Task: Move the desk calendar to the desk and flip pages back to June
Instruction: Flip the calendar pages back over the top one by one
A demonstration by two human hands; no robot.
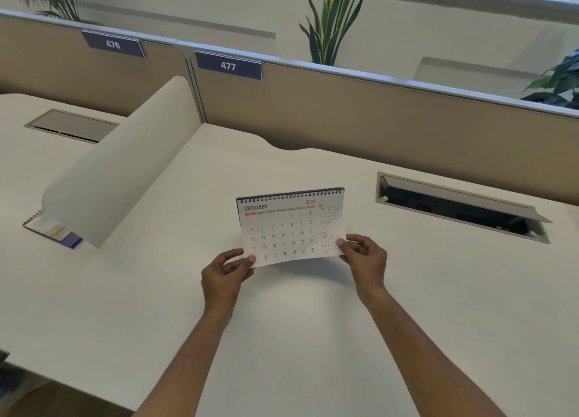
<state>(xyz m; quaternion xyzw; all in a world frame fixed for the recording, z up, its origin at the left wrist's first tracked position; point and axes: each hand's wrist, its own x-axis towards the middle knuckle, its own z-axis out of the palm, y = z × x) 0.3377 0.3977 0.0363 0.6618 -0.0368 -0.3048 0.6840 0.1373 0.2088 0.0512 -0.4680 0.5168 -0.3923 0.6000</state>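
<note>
A spiral-bound desk calendar (289, 225) stands in the middle of the white desk (282, 338), its front page showing OCTOBER 2026. My left hand (227, 275) pinches the lower left corner of that page. My right hand (365, 257) pinches the lower right corner. The page's bottom edge is lifted slightly off the calendar's base and curves between my two hands. The calendar's back side is hidden.
An open cable tray (460, 208) is sunk into the desk at the right. A curved white divider (125, 163) stands at the left, with a spiral notebook (51, 228) behind it. A tan partition (376, 112) labelled 477 closes off the far side.
</note>
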